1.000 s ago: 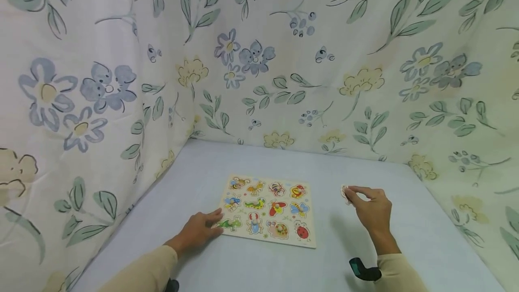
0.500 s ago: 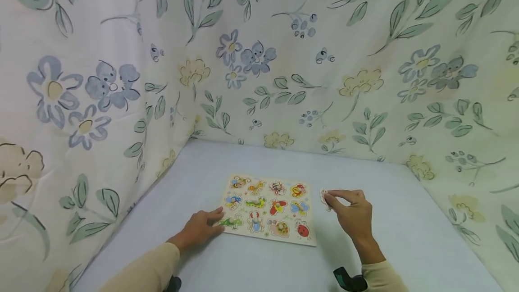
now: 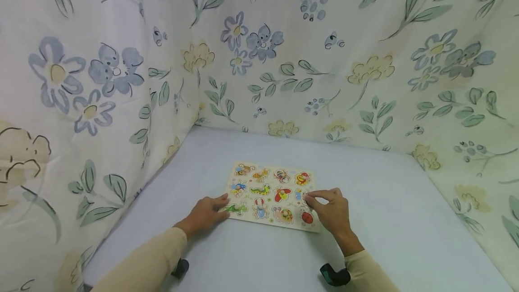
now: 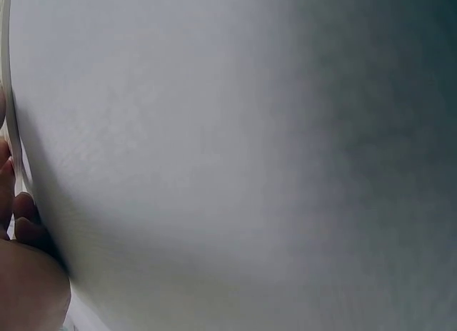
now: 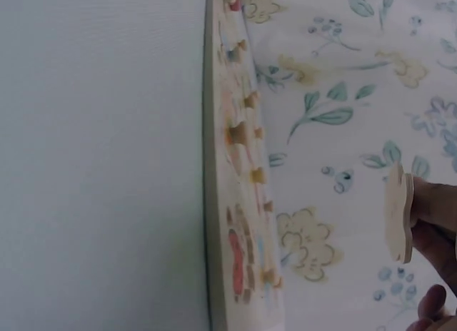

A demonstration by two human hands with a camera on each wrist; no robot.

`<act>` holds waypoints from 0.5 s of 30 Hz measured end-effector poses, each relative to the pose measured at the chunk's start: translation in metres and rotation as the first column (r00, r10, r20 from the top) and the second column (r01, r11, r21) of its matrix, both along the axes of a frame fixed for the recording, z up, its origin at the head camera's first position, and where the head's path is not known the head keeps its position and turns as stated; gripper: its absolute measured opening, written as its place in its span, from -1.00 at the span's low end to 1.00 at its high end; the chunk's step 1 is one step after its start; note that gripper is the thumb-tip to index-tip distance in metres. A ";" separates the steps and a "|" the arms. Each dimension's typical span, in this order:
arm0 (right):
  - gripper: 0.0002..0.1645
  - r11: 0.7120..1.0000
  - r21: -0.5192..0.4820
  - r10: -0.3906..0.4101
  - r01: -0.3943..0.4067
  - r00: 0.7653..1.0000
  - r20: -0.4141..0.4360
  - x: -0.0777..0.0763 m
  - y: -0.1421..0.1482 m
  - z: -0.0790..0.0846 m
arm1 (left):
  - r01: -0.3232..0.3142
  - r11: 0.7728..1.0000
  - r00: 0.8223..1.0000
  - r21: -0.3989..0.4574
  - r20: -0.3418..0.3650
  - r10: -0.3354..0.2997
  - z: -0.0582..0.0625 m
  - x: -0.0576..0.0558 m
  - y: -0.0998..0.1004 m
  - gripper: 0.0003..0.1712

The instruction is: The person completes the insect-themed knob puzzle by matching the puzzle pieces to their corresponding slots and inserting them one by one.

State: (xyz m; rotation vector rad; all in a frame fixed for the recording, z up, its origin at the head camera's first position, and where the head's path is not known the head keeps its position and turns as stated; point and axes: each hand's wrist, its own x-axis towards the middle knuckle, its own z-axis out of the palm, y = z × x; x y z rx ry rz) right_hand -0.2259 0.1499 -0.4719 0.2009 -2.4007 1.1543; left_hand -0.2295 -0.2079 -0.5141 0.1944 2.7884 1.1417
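A wooden insect peg puzzle board (image 3: 247, 218) lies flat on the white table. Colourful bug pictures fill it in rows, and small knobs rise from it in the right wrist view. My left hand (image 3: 206, 211) rests at its left edge, fingers extended against the corner near a green grasshopper (image 3: 237, 208). My right hand (image 3: 333, 213) pinches a thin wooden puzzle piece (image 5: 398, 217) between thumb and fingers, above the board's right side by the ladybug (image 3: 307, 217). Its plain wood side shows in the right wrist view; its picture is hidden.
White cloth covers the table (image 3: 243, 256). A floral curtain (image 3: 263, 89) stands behind and along both sides. A dark strap device (image 3: 335, 275) is at the right wrist. Mostly bare table surface (image 4: 164, 131) fills the left wrist view.
My right hand has moved left with the puzzle piece, from beside the board to over its right edge. My left hand stays at the board's left edge. The head view has tilted slightly down.
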 end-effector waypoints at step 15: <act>-0.88 0.995 0.099 -0.010 -0.012 0.976 0.219 -0.005 0.001 -0.033 | -0.016 1.000 1.000 0.013 0.013 0.016 0.004 0.001 0.001 -0.41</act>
